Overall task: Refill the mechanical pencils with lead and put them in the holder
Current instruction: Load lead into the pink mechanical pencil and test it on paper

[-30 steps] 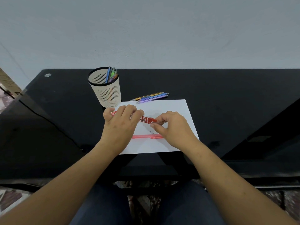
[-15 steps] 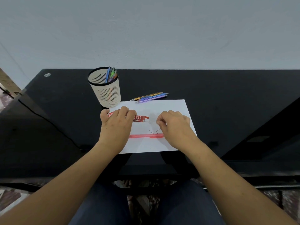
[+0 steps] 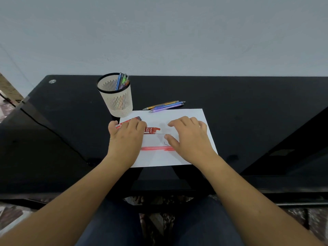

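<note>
My left hand [image 3: 126,137] lies over a red lead case [image 3: 151,130] on the white paper [image 3: 186,114] and holds it down, fingers curled across it. A thin lead [image 3: 164,134] sticks out of the case's right end and lies on the paper. My right hand [image 3: 190,139] hovers just right of the lead with fingers spread and thumb apart, holding nothing. A red mechanical pencil [image 3: 156,148] lies flat on the paper below the lead, its right end hidden under my right hand. Small lead bits [image 3: 166,143] lie near my thumb. The beige holder [image 3: 118,103] stands at the paper's far left corner.
Several coloured pencils [image 3: 122,81] stand in the holder. More loose pencils [image 3: 165,105] lie beyond the paper's far edge. The black glass desk [image 3: 248,112] stretches wide to the right, against a grey wall. A second red piece [image 3: 128,121] shows behind my left fingers.
My right hand drew a lead out of the case to the right, then let go and opened. My left hand stayed on the case, shifting slightly left.
</note>
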Available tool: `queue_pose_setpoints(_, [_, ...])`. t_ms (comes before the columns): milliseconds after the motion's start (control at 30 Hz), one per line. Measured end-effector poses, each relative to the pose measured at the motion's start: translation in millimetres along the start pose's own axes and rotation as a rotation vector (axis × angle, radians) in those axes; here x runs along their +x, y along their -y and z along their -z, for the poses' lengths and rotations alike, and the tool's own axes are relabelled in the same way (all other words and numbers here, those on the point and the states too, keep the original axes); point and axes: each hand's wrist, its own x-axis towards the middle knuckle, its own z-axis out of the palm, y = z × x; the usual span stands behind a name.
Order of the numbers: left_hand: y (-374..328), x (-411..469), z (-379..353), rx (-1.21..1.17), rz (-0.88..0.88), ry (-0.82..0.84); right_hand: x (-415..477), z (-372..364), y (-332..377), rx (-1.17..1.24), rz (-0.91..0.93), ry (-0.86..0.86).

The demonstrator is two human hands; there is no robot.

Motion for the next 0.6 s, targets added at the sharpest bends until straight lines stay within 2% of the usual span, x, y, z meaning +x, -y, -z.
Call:
queue_pose_setpoints(167, [-3.1, -0.6, 3.8, 0.013, -0.027, -0.001, 3.8, -6.0, 5.3, -0.116, 0.056, -0.010])
queue_pose_setpoints(367, [-4.2, 1.0, 6.2, -0.011, -0.021, 0.035, 4.2, -11.7, 3.5, -0.140, 0.083, -0.139])
queue_pose_setpoints(600, [1.6, 1.9, -1.0, -0.004, 0.113, 0.021, 2.4, -8.9, -9.4, -0.123, -0.007, -0.166])
